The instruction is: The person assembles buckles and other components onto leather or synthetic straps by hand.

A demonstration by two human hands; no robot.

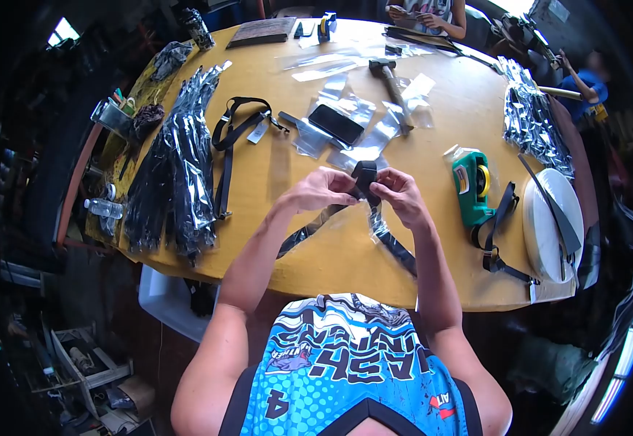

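Both my hands are raised over the near middle of the table, pinching a black strap (365, 173) between them. My left hand (323, 190) is closed on its left side and my right hand (398, 195) on its right side. The strap's upper part is folded over between my fingertips. Two lengths hang down from it toward the table's front edge, partly inside shiny clear plastic. Just beyond my hands lie several flat clear plastic bags (385, 132) and a black phone (336, 124).
A hammer (389, 83) lies behind the phone. Left are a pile of bagged black straps (174, 174) and a loose strap (223, 160). Right stand a green tape dispenser (473, 189), a round white disc (553, 225) and another bagged pile (534, 120). Another person's hands (425, 20) are at the far edge.
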